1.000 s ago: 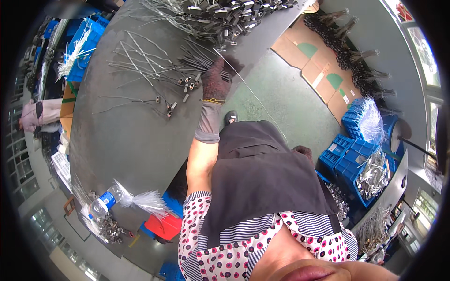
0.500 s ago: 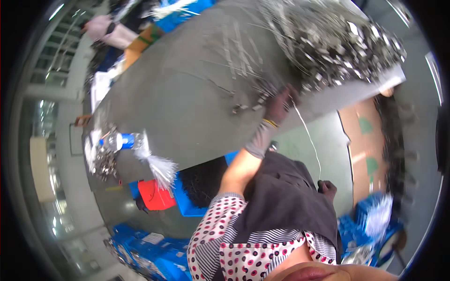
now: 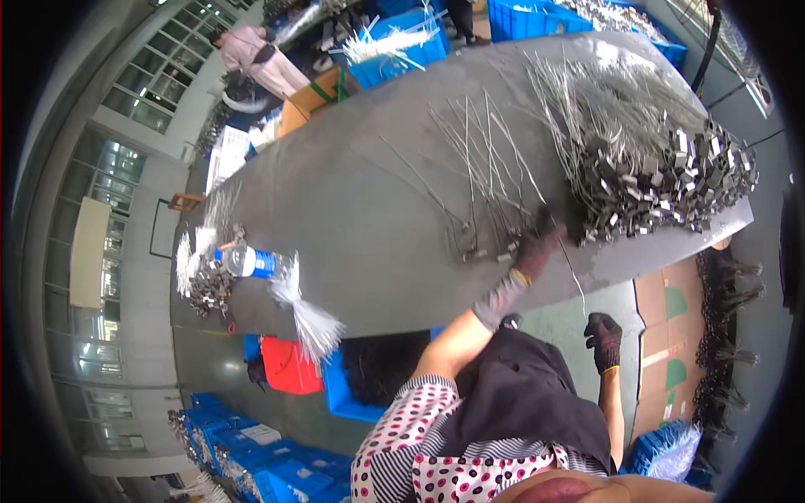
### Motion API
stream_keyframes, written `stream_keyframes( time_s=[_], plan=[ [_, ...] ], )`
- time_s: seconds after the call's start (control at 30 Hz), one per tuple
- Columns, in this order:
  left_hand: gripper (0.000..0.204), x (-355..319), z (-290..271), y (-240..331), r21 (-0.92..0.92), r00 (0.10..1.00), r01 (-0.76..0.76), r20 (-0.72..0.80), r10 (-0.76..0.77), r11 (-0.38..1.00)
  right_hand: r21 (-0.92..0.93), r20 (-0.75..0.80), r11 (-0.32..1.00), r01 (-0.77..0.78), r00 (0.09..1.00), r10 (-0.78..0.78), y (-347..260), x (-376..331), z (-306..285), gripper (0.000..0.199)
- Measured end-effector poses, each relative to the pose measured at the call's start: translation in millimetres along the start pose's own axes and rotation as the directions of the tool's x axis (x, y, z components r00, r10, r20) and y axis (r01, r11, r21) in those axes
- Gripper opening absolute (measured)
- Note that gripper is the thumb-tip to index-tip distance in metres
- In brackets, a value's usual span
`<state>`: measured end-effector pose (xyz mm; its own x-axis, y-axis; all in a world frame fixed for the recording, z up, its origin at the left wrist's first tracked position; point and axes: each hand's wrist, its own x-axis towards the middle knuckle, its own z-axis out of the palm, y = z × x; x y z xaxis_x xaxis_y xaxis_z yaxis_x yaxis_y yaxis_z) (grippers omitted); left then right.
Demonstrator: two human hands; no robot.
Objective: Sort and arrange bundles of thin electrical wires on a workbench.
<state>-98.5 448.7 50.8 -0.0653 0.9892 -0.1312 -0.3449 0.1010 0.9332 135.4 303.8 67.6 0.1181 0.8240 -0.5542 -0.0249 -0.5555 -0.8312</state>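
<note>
Left fingers (image 3: 547,235) blur — hold unclear (pale wire (image 3: 575,273) alongside).

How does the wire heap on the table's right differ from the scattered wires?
The wire heap is densely piled; the scattered wires lie apart, grey table showing between them. The wire heap holds far more pieces than the scattered wires. The scattered wires lie near the left hand; the wire heap sits farther right. Both have thin strands and small blocky ends.

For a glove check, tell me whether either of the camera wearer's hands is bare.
No: the left hand and the right hand are both covered by dark gloves reaching to the wrist.
</note>
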Motion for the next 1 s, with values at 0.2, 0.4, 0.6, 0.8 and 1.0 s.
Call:
stream_keyframes(
  time_s=[0.2,0.4,0.6,0.8,1.0],
  plan=[
    [0.028,-37.9,27.8,-34.5,0.071,0.98,0.172,0.085,-0.178,0.983,0.229,-0.059,0.972,0.041,0.998,-0.028,-80.4,48.1,65.7,0.074],
    [0.042,-20.4,5.9,-48.8,0.045,0.97,0.067,0.233,-0.076,0.997,0.29,0.066,0.955,0.057,0.995,-0.079,-84.6,68.6,72.6,0.058],
    [0.045,32.3,-50.5,14.6,0.777,0.974,-0.227,0.175,0.145,0.587,-0.651,-0.346,0.664,0.368,0.636,-0.69,-137.0,99.8,68.2,0.059],
    [0.042,46.5,-120.2,21.9,0.551,0.899,0.058,-0.392,0.197,0.832,-0.754,-0.201,0.629,0.191,0.843,-0.498,-143.7,167.5,50.2,0.056],
    [0.035,-1.3,-150.2,49.7,-0.024,0.821,0.217,-0.537,-0.195,0.976,-0.581,-0.337,0.778,0.238,0.8,-0.496,-143.9,132.3,52.2,0.056]
  ],
)
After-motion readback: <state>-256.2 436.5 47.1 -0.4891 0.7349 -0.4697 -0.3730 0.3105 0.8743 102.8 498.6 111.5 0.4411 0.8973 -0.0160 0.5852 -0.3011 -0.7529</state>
